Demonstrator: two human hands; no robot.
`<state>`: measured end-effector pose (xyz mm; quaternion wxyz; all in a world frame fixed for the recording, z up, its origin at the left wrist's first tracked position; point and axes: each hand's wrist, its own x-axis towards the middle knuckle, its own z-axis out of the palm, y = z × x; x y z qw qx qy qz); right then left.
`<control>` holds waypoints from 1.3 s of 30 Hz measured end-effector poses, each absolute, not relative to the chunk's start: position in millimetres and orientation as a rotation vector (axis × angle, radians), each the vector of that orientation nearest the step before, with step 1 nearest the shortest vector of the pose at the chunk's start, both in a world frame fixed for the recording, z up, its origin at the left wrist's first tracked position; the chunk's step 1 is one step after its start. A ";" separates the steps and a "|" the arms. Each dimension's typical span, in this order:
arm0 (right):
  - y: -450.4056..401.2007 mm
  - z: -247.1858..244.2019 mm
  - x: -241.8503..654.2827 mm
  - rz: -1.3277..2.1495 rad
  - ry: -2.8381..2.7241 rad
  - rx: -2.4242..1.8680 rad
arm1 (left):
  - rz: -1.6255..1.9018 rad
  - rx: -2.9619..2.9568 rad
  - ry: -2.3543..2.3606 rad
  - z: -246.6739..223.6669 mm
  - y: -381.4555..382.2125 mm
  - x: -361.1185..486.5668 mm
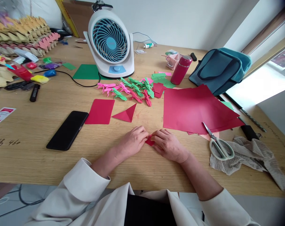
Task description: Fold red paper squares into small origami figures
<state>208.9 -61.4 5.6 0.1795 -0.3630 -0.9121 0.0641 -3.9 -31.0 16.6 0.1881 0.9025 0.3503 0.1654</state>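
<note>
A small red folded paper [149, 140] lies on the wooden table [133, 166], pinched between both hands. My left hand [135, 140] has its fingers closed on the left edge of the paper. On the right edge, the fingers of my right hand [167, 144] press and cover most of that side. Just beyond the hands rests a red paper triangle [126, 114] with a crease, and left of it a red square sheet [100, 111]. Folded green, pink and red paper pieces [135, 88] are heaped farther back.
A black phone [67, 130] lies at the left. Scissors [219, 146] rest on a cloth [247, 153] at the right, near large red sheets [194, 108]. Behind stand a fan [110, 44], a red bottle [181, 69] and a teal bag [220, 70].
</note>
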 end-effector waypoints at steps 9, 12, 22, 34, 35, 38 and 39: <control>-63.8 8.3 207.9 0.203 -2.598 -1.083 | 0.519 2.494 0.803 6.5 -33.1 -20.3; -64.0 8.8 207.8 0.233 -2.576 -1.090 | 0.511 2.509 0.801 5.1 -33.2 -18.9; -65.0 15.3 202.9 0.319 -2.464 -1.176 | 0.568 2.524 0.814 1.1 -32.4 -15.0; -62.8 10.4 197.1 0.458 -2.288 -1.245 | 0.508 2.422 0.942 5.6 -30.7 -7.7; -62.6 10.0 197.0 0.457 -2.286 -1.245 | 0.496 2.426 0.945 5.9 -30.7 -7.2; -62.2 9.5 196.6 0.454 -2.293 -1.249 | 0.465 2.444 0.957 5.7 -30.7 -5.9; -62.0 9.3 196.4 0.453 -2.297 -1.253 | 0.460 2.451 0.957 5.3 -30.6 -5.5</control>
